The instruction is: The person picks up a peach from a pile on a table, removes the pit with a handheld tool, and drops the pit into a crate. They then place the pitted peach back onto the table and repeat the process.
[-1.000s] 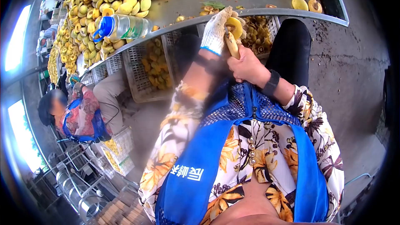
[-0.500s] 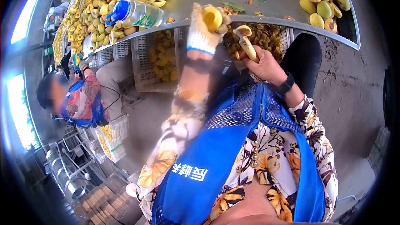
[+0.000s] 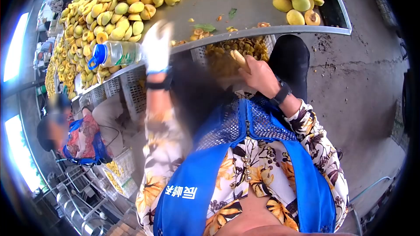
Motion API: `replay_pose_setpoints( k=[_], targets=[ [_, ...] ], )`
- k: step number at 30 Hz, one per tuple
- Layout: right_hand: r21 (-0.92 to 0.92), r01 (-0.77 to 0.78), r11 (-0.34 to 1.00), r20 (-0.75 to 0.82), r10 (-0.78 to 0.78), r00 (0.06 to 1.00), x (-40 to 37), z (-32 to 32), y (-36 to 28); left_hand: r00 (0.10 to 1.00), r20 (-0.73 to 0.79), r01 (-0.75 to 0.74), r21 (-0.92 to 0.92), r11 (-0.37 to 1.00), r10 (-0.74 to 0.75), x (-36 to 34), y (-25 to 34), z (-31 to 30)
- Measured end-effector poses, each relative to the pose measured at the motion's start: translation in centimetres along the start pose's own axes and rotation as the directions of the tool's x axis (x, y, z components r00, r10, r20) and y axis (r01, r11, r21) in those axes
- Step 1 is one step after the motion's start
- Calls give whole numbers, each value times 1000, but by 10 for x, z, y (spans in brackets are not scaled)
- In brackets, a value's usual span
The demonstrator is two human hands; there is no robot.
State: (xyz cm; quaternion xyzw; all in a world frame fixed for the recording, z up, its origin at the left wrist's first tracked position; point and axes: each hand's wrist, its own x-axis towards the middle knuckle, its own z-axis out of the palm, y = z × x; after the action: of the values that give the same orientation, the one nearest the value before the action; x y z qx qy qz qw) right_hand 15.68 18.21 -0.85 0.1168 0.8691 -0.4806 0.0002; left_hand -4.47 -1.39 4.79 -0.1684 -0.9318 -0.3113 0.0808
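Observation:
My left hand (image 3: 158,48), in a white knit glove, is over the table's front edge, beside a water bottle (image 3: 120,53) with a blue cap. Motion smears its fingers, and I cannot see what it holds, if anything. Closed around a pitting tool with a pale wooden handle (image 3: 239,59), my bare right hand (image 3: 261,78) is above a crate of fruit scraps (image 3: 218,52). The tool's head does not show clearly from this angle. Halved yellow peaches (image 3: 124,11) are heaped near my left hand.
A smaller pile of peaches (image 3: 302,0) lies at the right end of the metal table (image 3: 201,4). Leaf bits and scraps lie near its front rim. Another person (image 3: 83,135) sits at the left, near white crates (image 3: 133,89). My knee (image 3: 288,52) is under the edge.
My left hand has swung left toward the heap and bottle; the peach half it held is no longer visible. My right hand still holds the tool, now turned differently. The view has shifted.

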Motion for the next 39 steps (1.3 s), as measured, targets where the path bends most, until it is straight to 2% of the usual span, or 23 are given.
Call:
replay_pose_setpoints(
  k=[4,8,10,11,12,13,14,15,17,19,20,21,23,25,27,28,29,30,32,33,35,36,39],
  targets=[
    [91,47,995,-198,-28,980,-11,-14,10,851,254,-458,-65,886,459,45,131,107],
    [216,-75,973,-315,142,938,-33,-41,2,733,470,-439,-225,870,492,63,200,225],
    [199,-198,960,-332,256,908,-44,-55,1,771,485,-375,-179,910,413,65,215,241],
    [206,-137,969,-409,212,887,-44,-58,7,756,514,-360,-191,913,406,70,214,246],
    [210,-75,975,-480,170,861,-43,-58,17,751,543,-304,-220,927,375,74,214,241],
    [210,-13,978,-543,127,830,-42,-58,26,727,621,-65,-362,930,292,77,209,231],
    [395,-148,907,-425,323,845,-37,-59,36,682,681,168,-498,851,265,75,199,219],
    [473,-167,865,-402,381,833,-28,-66,30,629,735,397,-583,709,253,65,196,190],
    [632,-163,758,-356,470,807,-9,-76,21,654,721,485,-634,603,231,46,183,160],
    [719,-43,694,-324,388,863,10,-72,23,845,418,98,-734,671,333,14,166,129],
    [779,-16,626,-277,367,888,18,-73,13,873,221,-228,-602,765,434,-1,158,111],
    [833,3,553,-231,342,911,25,-69,5,825,53,-507,-369,779,563,-15,151,93],
    [870,-16,492,-147,290,946,36,-57,-3,793,-46,-601,-222,768,608,-45,131,79],
    [898,-69,435,-47,250,967,40,-47,-12,855,63,-490,-225,842,514,-61,125,48],
    [855,-88,511,-7,182,983,38,-43,-19,959,136,-97,-662,743,247,-71,97,40],
    [858,-110,501,52,127,991,35,-43,-22,877,481,444,-797,409,-13,-76,97,20],
    [860,-136,492,114,74,991,33,-39,-25,867,499,450,-797,402,20,-78,87,25],
    [856,-21,517,37,-20,999,35,-27,-30,855,516,459,-797,393,48,-80,73,38],
    [439,240,866,-171,-181,968,36,-15,-37,825,565,548,-804,230,9,-82,60,43],
    [155,341,927,-238,-299,924,37,-10,-41,794,606,608,-791,68,-49,-80,58,41],
    [15,234,972,-271,-221,937,34,-12,-50,704,700,656,-707,-264,-122,-78,61,37],
    [-12,203,979,-264,-199,944,32,-14,-50,799,585,582,-811,-63,-143,-79,72,29],
    [-36,124,992,-182,-129,975,19,-13,-53,739,666,609,-724,-325,-99,-76,69,30]
  ],
)
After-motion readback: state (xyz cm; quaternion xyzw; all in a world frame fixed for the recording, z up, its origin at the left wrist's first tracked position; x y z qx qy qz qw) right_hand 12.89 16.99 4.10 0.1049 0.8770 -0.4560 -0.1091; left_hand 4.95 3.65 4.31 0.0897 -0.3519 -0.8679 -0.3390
